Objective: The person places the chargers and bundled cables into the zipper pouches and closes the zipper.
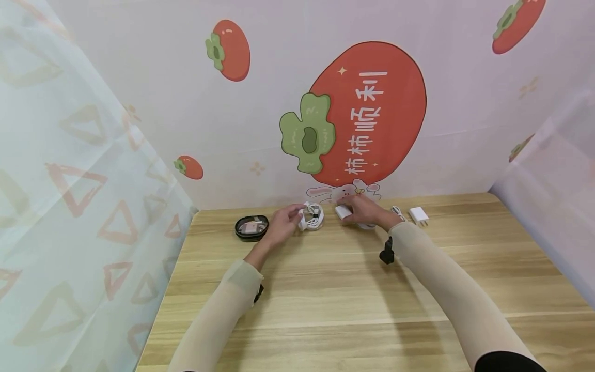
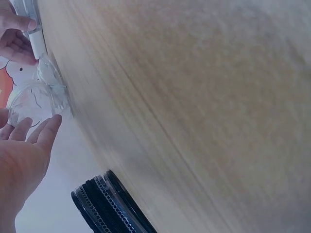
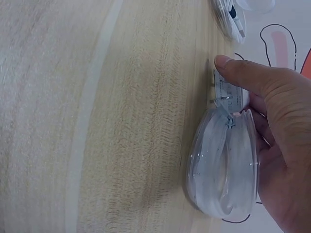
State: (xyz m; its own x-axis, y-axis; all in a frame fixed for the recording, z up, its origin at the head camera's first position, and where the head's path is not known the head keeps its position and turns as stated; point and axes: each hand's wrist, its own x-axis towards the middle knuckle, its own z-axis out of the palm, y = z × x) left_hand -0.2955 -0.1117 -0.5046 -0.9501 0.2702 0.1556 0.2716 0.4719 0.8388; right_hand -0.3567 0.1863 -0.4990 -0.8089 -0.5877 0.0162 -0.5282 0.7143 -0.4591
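At the back of the table, my left hand [image 1: 281,225] has its thumb and fingertips at the near side of a clear round case [image 2: 33,99]. A coiled white cable [image 1: 317,218] lies there with a dark tie. My right hand [image 1: 364,211] pinches a white power adapter [image 1: 343,212] between thumb and fingers. Printed text and metal prongs show on the adapter [image 3: 228,93] in the right wrist view. Close against it, below the palm, stands another clear, white-edged case [image 3: 226,167]. In the head view that case is mostly hidden behind the hand.
Left of my left hand sits a black-rimmed round case [image 1: 251,235] with a clear top and a pinkish item inside. Beyond the right wrist lie a white cable [image 1: 398,213] and a second white plug adapter [image 1: 419,214]. A printed cloth wall [image 1: 260,113] rises behind the table.
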